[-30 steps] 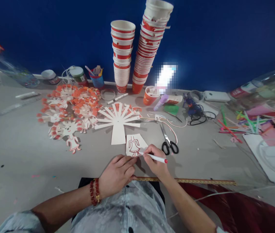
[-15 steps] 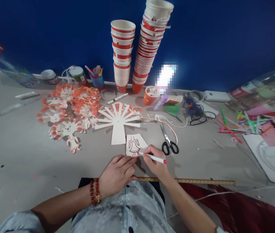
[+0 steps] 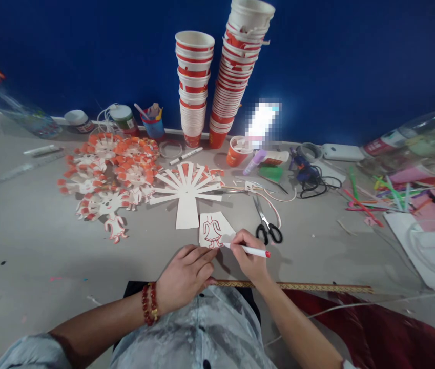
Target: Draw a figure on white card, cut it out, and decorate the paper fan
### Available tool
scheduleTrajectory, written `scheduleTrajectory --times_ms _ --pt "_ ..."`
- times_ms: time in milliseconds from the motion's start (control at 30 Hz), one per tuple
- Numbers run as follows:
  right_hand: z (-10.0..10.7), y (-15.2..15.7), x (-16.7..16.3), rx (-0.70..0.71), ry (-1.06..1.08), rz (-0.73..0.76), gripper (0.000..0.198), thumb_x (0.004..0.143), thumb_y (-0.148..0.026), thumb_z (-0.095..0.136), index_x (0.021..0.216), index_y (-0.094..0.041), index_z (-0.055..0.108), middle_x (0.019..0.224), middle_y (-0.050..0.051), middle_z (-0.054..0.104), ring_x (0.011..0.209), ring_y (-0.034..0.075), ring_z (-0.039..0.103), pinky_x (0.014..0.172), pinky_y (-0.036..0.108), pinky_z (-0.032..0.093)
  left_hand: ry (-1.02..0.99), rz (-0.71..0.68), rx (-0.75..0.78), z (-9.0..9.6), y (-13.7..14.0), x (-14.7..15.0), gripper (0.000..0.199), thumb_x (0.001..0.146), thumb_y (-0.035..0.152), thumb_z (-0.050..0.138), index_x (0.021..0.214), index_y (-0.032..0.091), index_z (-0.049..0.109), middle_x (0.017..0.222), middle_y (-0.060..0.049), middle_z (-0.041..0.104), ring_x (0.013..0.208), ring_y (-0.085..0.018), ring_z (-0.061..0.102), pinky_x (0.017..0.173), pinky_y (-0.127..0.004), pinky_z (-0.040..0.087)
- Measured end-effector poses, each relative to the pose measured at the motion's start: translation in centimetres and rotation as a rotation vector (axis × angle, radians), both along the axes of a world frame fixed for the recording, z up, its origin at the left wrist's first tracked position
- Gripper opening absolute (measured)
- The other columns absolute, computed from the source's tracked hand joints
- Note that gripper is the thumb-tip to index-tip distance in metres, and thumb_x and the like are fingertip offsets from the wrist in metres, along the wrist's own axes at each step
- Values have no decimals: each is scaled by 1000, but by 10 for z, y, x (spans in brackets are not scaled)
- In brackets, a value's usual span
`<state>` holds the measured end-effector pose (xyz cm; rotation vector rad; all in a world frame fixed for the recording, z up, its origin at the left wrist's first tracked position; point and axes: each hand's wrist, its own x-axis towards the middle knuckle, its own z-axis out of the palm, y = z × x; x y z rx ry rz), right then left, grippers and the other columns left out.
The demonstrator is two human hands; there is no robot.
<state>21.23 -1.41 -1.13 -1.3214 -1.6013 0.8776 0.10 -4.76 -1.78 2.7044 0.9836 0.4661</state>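
A white marker with a red end [image 3: 254, 251] is gripped in my right hand [image 3: 251, 260], its tip at the lower right of a small piece of white paper [image 3: 225, 226]. That paper bears a red-outlined dress figure with arms and feet. My left hand [image 3: 188, 271] lies flat with fingers stretched out, the fingertips at the paper's lower edge. Just above the paper is a white cut-out with fanned strips [image 3: 187, 207]. Black-handled scissors [image 3: 265, 223] rest open to the right of the paper.
Orange-and-white paper cut-outs [image 3: 105, 179] are heaped at left. Two tall stacks of paper cups [image 3: 194, 92] rise at the back, near a small cup of scraps [image 3: 236, 154]. Tangled black cord [image 3: 311, 182] and colourful strips [image 3: 397, 195] lie right. A patterned strip [image 3: 317, 288] runs along the front edge.
My right hand and the marker have shifted slightly right, the tip moving a little away from the figure's feet. My left hand has stayed in place.
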Motion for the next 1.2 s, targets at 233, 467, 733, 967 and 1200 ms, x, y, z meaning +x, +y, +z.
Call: scheduleTrajectory --times_ms 233,467,733,967,1200 --pt "0 -1 2 -2 5 4 18 78 -13 50 63 -21 49 57 -5 45 51 12 42 51 25 33 0 -14 20 -1 0 -1 19 97 36 54 95 18 59 141 -5 56 123 -23 50 102 -41 37" --pt "-4 -2 3 -26 20 7 16 78 -13 51 64 -21 51 60 -3 53 55 14 49 53 26 37 17 -28 44 -1 -1 -1 19 97 36 53 95 18 60 143 -6 54 125 -23 48 102 -40 37" --pt "-1 -2 2 -29 7 28 18 76 -14 51 61 -22 49 59 -2 54 56 15 51 53 27 38 34 -7 -10 1 0 0 19 95 38 56 97 19 60 143 -3 54 122 -23 50 100 -41 37" --pt "-1 -1 1 8 -46 16 19 78 -13 50 61 -22 48 57 -3 50 53 13 46 53 27 36 30 -10 -14 1 0 0 19 96 37 54 97 19 59 141 -6 55 122 -24 50 100 -41 37" --pt "1 0 -1 14 -75 23 19 78 -14 50 62 -22 45 56 -5 44 52 13 42 53 26 34 34 -8 -12 2 0 0 18 95 36 57 97 18 59 140 -6 56 121 -23 50 100 -40 38"
